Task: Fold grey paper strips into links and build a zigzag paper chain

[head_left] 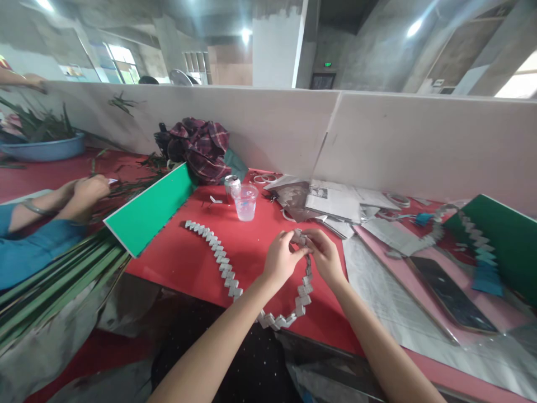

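Note:
A long zigzag chain of folded paper curves over the red table and dips past its front edge near my lap. Its right end rises to my two hands above the table. My left hand pinches that end between thumb and fingers. From the other side, my right hand grips the same end, fingertips close to those of the left. The fingers partly hide the folded links there.
A plastic cup and a can stand behind the chain. Printed papers, a phone and another paper chain lie right. Green dividers flank the place. At left, a co-worker's hands are near long green leaves.

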Motion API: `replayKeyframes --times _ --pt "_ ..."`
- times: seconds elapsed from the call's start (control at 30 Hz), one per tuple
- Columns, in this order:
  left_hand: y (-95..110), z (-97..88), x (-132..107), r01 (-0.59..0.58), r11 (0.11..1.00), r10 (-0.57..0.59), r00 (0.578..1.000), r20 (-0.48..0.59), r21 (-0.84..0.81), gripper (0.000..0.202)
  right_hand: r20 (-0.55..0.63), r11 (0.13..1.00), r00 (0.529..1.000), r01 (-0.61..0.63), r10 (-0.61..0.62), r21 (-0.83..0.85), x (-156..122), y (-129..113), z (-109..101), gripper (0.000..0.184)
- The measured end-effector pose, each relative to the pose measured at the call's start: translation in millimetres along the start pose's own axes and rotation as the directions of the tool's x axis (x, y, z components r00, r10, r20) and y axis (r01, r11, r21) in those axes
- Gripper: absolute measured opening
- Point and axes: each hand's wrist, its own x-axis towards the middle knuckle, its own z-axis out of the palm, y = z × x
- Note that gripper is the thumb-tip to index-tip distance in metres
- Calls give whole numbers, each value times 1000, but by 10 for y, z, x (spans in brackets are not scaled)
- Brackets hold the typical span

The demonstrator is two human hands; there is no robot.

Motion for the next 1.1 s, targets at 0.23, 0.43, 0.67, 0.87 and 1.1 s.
replayKeyframes --times 0.23,0.43,0.67,0.87,1.1 --pt "-4 -30 12 93 980 -90 996 24 -173 24 -6 995 999 31 -32 -90 -51 18 61 15" --pt "-39 -34 64 188 890 -214 977 -15 -416 9 49 990 998 43 -37 -135 -85 -33 92 15" --pt "-8 -79 68 155 905 -163 987 14 -397 14 24 996 999 33 -32 -82 -74 -56 77 14" --pt "23 -188 97 138 981 -129 989 73 -134 13 73 994 996 63 -56 -88 -93 -82 84 13" --pt "2 -212 92 143 981 -129 985 114 -129 10 144 986 986 103 -84 -129 -107 -90 84 15"
